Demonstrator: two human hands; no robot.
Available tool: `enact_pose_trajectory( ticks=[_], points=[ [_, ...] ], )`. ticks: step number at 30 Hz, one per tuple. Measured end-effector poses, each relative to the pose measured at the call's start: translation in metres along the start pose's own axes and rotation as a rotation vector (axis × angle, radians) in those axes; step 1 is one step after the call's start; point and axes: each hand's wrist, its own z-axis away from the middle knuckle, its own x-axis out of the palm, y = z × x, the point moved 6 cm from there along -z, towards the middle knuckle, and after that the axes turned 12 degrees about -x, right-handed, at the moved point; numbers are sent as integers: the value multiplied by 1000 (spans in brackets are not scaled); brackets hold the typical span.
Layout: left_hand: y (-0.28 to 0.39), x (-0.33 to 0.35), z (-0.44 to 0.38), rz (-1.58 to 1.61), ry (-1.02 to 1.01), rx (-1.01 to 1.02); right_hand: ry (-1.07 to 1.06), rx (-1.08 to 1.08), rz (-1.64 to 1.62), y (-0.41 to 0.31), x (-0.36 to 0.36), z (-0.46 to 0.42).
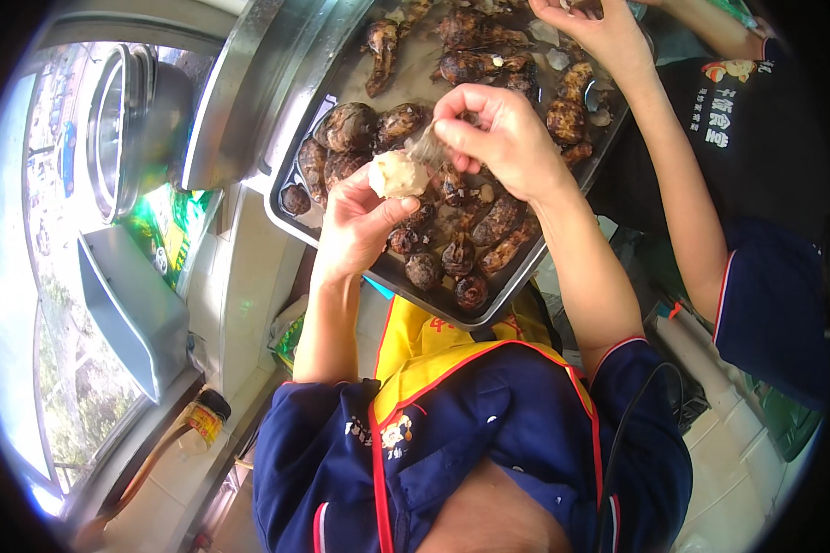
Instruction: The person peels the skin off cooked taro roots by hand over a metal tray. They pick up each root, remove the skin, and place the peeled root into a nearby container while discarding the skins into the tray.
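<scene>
My left hand (360, 225) holds a pale peeled root, probably taro, (397, 174) between thumb and fingers. Close to its right side is my right hand (501, 138), with its thumb and fingers pinched on a thin grey-brown piece of peel (429, 147) that reaches to the root. Both hands are above a large metal tray (485, 322) of brown, rough-skinned roots in murky water. Some of these roots (346, 126) lie left of the hands, and others (458, 254) lie below them. Bits of pale peel (544, 32) are among them.
A co-worker's hand (612, 34) is over the tray's upper right. Metal bowls (114, 131), a grey plastic bin (135, 304) and a green bag (180, 228) stand by the window at left. A jar with a dark lid (206, 418) sits lower left.
</scene>
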Motion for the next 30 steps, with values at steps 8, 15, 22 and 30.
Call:
enact_pose_trajectory(
  ticks=[8,15,22,30],
  points=[
    [-2,-3,-4,223,16,19,-113,-169,1491,62,-21,-9],
    [0,-11,-9,34,290,101,-48,-353,926,9,6,8],
    [8,6,-8,-168,365,124,131,-406,569,-23,29,13],
    [12,17,-2,-167,379,217,153,-479,607,-24,28,15]
  ],
)
